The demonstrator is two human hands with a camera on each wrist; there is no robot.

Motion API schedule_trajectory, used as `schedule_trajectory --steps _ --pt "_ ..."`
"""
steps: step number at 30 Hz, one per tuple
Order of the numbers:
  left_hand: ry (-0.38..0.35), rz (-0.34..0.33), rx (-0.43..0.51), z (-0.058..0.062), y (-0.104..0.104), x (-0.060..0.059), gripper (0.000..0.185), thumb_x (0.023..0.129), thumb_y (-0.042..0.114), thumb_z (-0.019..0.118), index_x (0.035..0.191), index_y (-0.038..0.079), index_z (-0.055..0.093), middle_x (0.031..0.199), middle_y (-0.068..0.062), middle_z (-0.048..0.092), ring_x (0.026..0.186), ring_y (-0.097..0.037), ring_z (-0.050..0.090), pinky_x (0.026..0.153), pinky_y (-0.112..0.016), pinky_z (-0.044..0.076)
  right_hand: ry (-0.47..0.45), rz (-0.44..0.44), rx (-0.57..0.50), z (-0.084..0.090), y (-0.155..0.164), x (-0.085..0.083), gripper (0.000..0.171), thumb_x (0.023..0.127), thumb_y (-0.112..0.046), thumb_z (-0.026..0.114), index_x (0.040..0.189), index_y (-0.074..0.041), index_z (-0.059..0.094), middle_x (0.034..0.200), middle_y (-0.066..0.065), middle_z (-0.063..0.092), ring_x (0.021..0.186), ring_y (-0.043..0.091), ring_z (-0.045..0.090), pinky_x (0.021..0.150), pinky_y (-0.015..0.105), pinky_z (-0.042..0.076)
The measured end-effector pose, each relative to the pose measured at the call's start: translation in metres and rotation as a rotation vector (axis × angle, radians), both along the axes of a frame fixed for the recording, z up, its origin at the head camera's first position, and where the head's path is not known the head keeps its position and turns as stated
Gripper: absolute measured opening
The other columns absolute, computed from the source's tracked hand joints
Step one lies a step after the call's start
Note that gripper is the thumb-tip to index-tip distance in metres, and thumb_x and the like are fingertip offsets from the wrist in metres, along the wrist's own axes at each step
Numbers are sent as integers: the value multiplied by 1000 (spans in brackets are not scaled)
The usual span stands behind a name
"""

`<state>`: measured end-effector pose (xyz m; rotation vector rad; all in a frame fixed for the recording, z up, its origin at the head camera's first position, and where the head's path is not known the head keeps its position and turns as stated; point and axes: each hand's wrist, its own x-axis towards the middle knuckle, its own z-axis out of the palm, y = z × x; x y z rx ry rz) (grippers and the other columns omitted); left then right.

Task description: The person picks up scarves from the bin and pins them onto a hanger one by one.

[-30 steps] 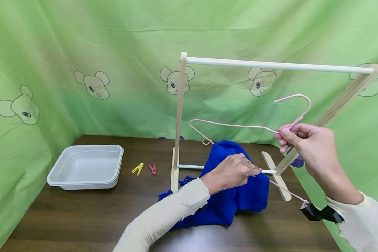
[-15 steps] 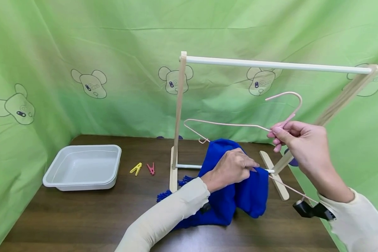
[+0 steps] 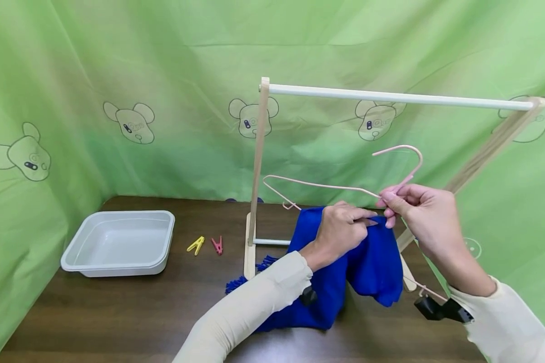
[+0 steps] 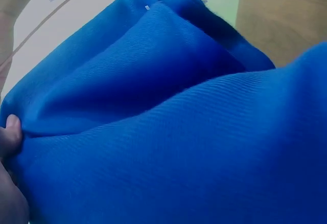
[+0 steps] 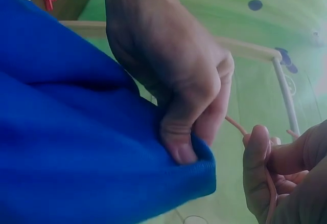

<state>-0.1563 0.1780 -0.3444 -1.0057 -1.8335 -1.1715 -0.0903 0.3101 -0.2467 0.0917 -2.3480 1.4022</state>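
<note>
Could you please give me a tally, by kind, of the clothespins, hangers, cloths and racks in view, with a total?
Clothespins: 2 (yellow clothespin, red clothespin)
Hangers: 1 (pink hanger)
Cloths: 1 (blue fringed cloth)
Racks: 1 (wood-framed rack)
Total: 5

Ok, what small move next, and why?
Probably the left hand should draw the fringed blue woven cloth slightly farther across the thin pink hanger: fingers pinch the cloth's edge, the right hand holds the hanger, and the fringe lies near the brown wooden tabletop.
</note>
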Motion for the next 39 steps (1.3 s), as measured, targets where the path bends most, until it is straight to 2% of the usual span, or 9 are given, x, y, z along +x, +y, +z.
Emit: schedule_trajectory --steps 4,7,11,16,21,25,29,32,39 --pt "-21 25 39 -1 5 -1 18 76 1 78 86 15 84 80 5 79 75 -4 73 74 -8 50 13 38 -18 -3 -3 2 15 93 -4 71 87 10 72 72 -5 75 48 11 65 52 19 54" --pt "-73 38 10 -3 8 -2 20 78 1 78 90 15 84 83 5 79 76 -4 74 74 -8 52 8 44 6 -4 -5 2 15 93 -5 71 88 9 72 71 -5 75 49 10 66 52 19 54" --pt "-198 31 -143 -5 8 -2 15 85 13 80 99 19 84 91 10 79 82 2 73 75 -6 51 -12 30 58 -5 -7 3 13 95 -10 71 88 2 74 72 -6 75 51 9 67 52 20 54" --pt "-345 -25 -392 -11 5 -6 14 87 32 81 95 21 82 89 13 78 78 2 67 70 -7 46 -44 63 8 -7 -8 3 15 94 -9 71 90 5 73 75 -5 77 52 12 66 51 21 54" --pt "-364 -87 -514 -15 1 -7 18 87 36 81 91 18 82 86 10 77 74 0 62 66 -7 42 -64 46 42 -12 -8 3 18 95 -12 71 91 5 72 74 -8 76 52 13 67 51 23 56" --pt "-213 -96 -502 -18 0 -2 16 92 34 76 94 19 83 89 10 77 81 -2 63 73 -10 43 -62 17 77 -14 -6 2 22 96 -12 71 94 10 70 75 -8 76 52 12 67 50 22 55" --pt "60 -139 -444 -24 -2 7 16 95 30 73 96 18 83 92 10 77 89 -5 65 84 -14 45 -45 -4 70 -13 -4 0 22 95 -11 71 92 11 69 75 -11 76 50 11 66 50 20 53" --pt "234 -154 -449 -31 -6 13 20 97 34 70 97 19 82 93 12 77 92 -5 64 89 -14 45 -30 -3 24 -10 -2 -3 18 95 -10 71 86 7 69 75 -10 76 48 12 65 50 20 53" --pt "525 -49 -604 -51 -13 19 34 101 45 58 117 23 77 117 12 74 109 -12 62 105 -24 45 -4 -3 -3 -6 -1 -3 13 95 -8 70 84 -1 71 73 -9 76 48 9 65 50 20 54"
